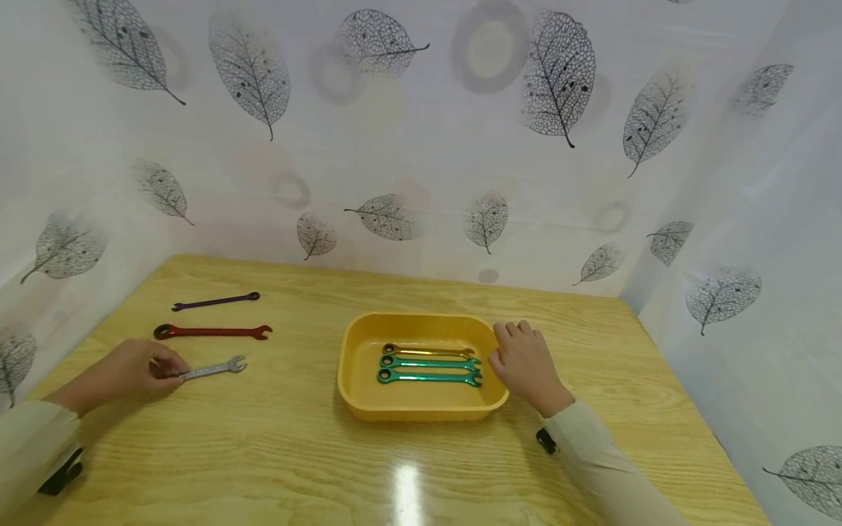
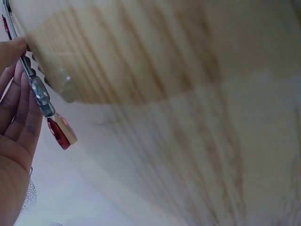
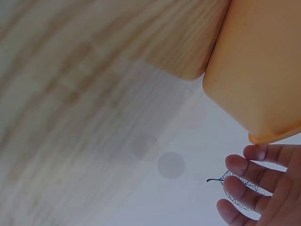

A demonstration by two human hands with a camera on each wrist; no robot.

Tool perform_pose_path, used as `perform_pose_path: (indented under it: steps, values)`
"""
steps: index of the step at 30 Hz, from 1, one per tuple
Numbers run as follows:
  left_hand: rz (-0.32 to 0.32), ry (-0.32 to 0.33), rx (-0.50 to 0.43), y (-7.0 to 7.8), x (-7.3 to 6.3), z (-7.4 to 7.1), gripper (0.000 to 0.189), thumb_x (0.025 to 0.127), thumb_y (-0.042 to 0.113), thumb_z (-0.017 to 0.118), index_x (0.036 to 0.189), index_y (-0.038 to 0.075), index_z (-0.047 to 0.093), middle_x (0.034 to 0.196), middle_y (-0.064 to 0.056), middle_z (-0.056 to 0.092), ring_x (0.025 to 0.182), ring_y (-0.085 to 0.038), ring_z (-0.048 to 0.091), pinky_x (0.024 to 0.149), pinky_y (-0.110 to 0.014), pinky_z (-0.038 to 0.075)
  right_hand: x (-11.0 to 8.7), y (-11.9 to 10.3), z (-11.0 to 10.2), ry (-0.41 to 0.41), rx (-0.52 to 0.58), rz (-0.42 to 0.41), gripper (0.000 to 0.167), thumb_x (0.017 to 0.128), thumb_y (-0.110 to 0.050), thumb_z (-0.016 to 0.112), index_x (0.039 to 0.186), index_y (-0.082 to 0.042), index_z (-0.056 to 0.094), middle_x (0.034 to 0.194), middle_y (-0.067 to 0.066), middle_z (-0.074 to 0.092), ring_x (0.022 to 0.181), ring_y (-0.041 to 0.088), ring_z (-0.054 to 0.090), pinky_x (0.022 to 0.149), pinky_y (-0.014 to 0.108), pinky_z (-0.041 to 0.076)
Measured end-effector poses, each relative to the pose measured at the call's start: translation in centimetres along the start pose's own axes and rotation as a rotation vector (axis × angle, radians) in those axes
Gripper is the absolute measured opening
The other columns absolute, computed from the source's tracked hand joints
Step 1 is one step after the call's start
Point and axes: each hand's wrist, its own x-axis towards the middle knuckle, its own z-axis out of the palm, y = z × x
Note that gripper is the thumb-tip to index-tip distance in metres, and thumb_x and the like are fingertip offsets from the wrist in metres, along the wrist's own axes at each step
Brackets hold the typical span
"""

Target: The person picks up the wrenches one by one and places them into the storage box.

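My left hand (image 1: 141,369) pinches the end of a silver combination wrench (image 1: 213,369) between thumb and fingers, its open jaw end pointing right, low over the table. In the left wrist view the wrench (image 2: 40,89) runs past the thumb tip. Just beyond lie a red ratchet wrench (image 1: 213,332) and a smaller purple wrench (image 1: 215,301). My right hand (image 1: 526,365) holds the right rim of a yellow plastic basin (image 1: 355,398), thumb over the edge; in the right wrist view the other fingers (image 3: 249,190) spread loosely below the rim.
Inside the basin, one gold wrench (image 1: 427,352) and two green wrenches (image 1: 430,376) lie side by side. The wood-grain table (image 1: 276,453) meets a leaf-printed curtain (image 1: 421,146) at the back and both sides.
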Motion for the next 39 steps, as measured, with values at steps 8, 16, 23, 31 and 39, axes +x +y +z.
perform_pose_path:
  steps: [8,16,23,31,39]
  values:
    - [0.027,0.056,0.021,0.5,-0.3,-0.1,0.01,0.072,0.01,0.078,0.078,0.012,0.071,0.069,0.015,0.062,0.06,0.01,0.05,0.053,-0.018,0.049,-0.1,0.0,-0.1,-0.004,0.001,0.005,0.007,0.083,-0.011,0.052,0.081,-0.008,0.047,0.066,0.004,0.041,0.065,0.022,0.033,0.059,0.029,0.024]
    - [-0.01,0.055,0.07,1.2,0.0,-0.7,0.011,0.071,0.01,0.077,0.075,0.012,0.067,0.066,0.014,0.058,0.059,0.01,0.044,0.052,-0.018,0.046,-0.1,-0.1,-0.1,0.002,0.004,0.004,0.007,0.083,-0.011,0.053,0.081,-0.008,0.047,0.066,0.004,0.041,0.065,0.021,0.033,0.059,0.029,0.024]
    - [0.016,0.106,0.102,1.4,0.0,-0.6,0.014,0.07,0.009,0.078,0.075,0.013,0.066,0.065,0.015,0.056,0.058,0.011,0.043,0.051,-0.018,0.043,-0.1,-0.2,-0.1,-0.005,0.006,0.002,0.006,0.083,-0.011,0.053,0.081,-0.007,0.048,0.066,0.004,0.042,0.065,0.022,0.034,0.059,0.029,0.024]
    - [-0.041,0.093,0.071,1.8,0.4,-0.8,0.013,0.071,0.006,0.075,0.075,0.01,0.063,0.068,0.008,0.058,0.058,0.008,0.045,0.052,-0.02,0.044,0.0,-0.1,-0.1,0.004,0.001,-0.005,0.006,0.083,-0.011,0.053,0.082,-0.007,0.048,0.066,0.004,0.042,0.064,0.021,0.033,0.059,0.029,0.024]
    - [0.009,0.092,0.119,1.6,0.8,-0.4,0.016,0.067,0.005,0.076,0.073,0.009,0.062,0.066,0.008,0.058,0.058,0.008,0.045,0.051,-0.02,0.044,-0.1,-0.1,-0.2,0.004,0.001,-0.007,0.006,0.083,-0.011,0.053,0.084,-0.006,0.05,0.067,0.005,0.045,0.065,0.022,0.036,0.059,0.03,0.026]
